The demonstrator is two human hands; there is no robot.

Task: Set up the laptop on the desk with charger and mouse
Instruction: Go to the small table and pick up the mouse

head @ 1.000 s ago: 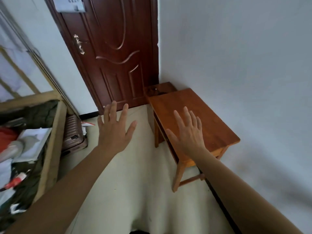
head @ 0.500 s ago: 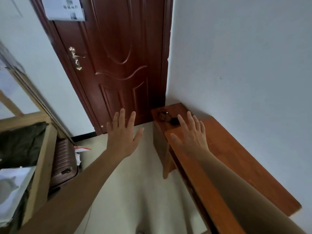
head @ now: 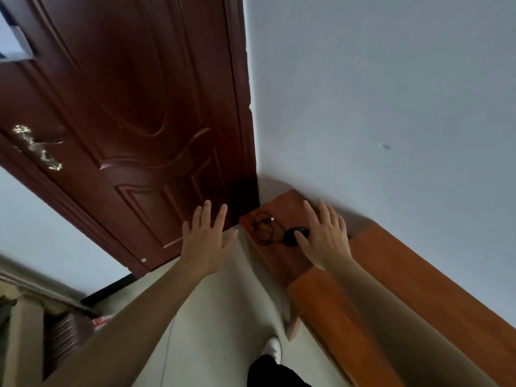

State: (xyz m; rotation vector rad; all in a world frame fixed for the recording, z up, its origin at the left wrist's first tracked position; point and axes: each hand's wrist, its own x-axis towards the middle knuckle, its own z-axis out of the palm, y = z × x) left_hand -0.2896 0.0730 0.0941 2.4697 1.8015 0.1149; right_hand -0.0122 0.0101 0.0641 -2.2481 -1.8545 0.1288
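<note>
Right hand (head: 324, 238) out flat, fingers spread, gripping nothing, hovering just over the black mouse (head: 295, 236) on the low dark stool (head: 282, 261) by the door (head: 134, 121). The mouse sits at about nine o'clock from that palm, touching or nearly touching the thumb; hard to call. Its long axis runs nine-to-three, cable (head: 262, 229) coiled off toward ten o'clock. Left hand (head: 205, 241), also open and empty, hangs farther off over the floor. The right looks the likelier grab. Desk (head: 418, 289) bare alongside; no laptop or charger visible.

Just past your right fingers (head: 300, 237), a black mouse (head: 293, 235) and its looped cord (head: 262, 229) lie on the darker low bench (head: 282, 258), which adjoins the orange bench (head: 405, 275).
</note>
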